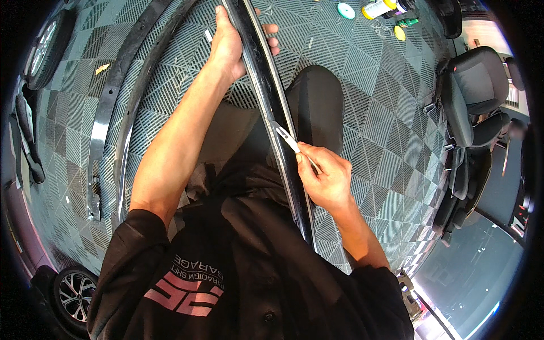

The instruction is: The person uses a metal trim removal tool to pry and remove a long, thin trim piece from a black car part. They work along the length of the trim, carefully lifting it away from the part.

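Observation:
A long black car trim strip (262,82) with pale edges runs from the top middle down across my lap. My left hand (228,50) grips its upper part, the thumb along the left side and fingertips showing past the right side. Pinched in my right hand (327,175) is a slim silver scalpel-like knife (288,138). Its tip lies against the strip's face about halfway down, beside a small dark flap or notch. Whether the blade cuts into the surface is too small to tell.
Two more long, curved dark trim pieces (109,105) lie on the grey patterned floor tiles (385,136) to the left. Bottles (378,8) and a round green-white lid (345,10) are at the top right. Car seats (476,85) stand at the right, wheels (76,294) at the left.

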Available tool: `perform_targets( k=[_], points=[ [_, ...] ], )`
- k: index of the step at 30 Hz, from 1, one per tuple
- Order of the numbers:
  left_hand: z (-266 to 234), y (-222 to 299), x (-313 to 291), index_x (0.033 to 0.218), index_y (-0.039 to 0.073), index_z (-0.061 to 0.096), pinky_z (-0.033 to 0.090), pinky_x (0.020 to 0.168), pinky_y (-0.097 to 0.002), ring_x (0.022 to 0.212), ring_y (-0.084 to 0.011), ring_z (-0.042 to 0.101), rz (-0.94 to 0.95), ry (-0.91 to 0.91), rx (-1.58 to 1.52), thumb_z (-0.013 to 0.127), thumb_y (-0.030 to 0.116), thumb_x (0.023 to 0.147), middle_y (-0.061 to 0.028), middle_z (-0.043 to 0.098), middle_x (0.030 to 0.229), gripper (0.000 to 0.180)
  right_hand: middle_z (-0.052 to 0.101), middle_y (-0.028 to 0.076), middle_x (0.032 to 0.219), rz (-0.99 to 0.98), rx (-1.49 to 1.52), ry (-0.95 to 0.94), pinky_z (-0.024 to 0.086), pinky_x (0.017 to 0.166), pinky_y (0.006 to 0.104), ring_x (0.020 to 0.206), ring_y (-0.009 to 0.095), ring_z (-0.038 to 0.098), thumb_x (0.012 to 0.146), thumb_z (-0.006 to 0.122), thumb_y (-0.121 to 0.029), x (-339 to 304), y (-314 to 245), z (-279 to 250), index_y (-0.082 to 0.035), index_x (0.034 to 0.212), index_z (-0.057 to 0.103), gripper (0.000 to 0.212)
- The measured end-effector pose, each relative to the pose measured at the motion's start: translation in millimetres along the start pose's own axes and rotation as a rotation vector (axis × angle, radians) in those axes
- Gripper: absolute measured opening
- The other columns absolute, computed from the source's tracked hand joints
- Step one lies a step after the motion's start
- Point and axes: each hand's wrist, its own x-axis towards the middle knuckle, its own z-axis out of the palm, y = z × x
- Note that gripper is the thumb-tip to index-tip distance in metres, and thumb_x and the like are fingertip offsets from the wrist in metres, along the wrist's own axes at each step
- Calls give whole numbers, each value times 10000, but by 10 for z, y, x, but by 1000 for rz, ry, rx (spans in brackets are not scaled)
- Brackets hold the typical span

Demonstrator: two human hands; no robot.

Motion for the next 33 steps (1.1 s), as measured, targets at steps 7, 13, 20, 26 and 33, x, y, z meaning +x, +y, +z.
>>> perform_targets(
  k=[7, 13, 20, 26, 33],
  points=[
    [27, 9, -10, 1316, 63, 491, 598, 781, -478, 773, -276, 643, -20, 29, 8, 4, 662, 1034, -189, 687, 992, 822, 753, 168, 875, -42, -7, 18, 593, 605, 315, 694, 258, 740, 827, 744, 39, -38, 18, 4, 49, 978, 727, 152],
    [33, 7, -20, 1315, 54, 488, 599, 767, -465, 775, -275, 644, -8, 29, 25, 4, 669, 1031, -191, 683, 995, 832, 754, 174, 886, -72, -5, 21, 601, 613, 328, 708, 266, 746, 823, 745, 45, -80, 27, 0, 63, 976, 722, 156],
    [46, 37, -24, 1244, 91, 496, 593, 724, -479, 747, -292, 646, -51, 54, -37, 79, 723, 1007, -176, 680, 952, 793, 751, 169, 874, -49, -20, 11, 600, 613, 324, 710, 263, 746, 829, 739, 42, -111, -9, -11, 59, 978, 722, 151],
    [78, 67, -41, 1028, 166, 539, 579, 626, -483, 657, -304, 635, -117, 107, -156, 216, 777, 985, -132, 672, 823, 692, 750, 166, 870, -46, -31, 23, 594, 607, 322, 703, 262, 742, 830, 736, 42, -163, -8, 15, 58, 976, 722, 148],
    [80, 74, -40, 1019, 171, 544, 576, 624, -481, 652, -302, 630, -128, 133, -166, 214, 776, 986, -132, 669, 825, 691, 744, 170, 852, -39, -2, 36, 581, 580, 318, 679, 254, 734, 828, 732, 50, -222, -8, 41, 66, 987, 716, 161]
  ],
)
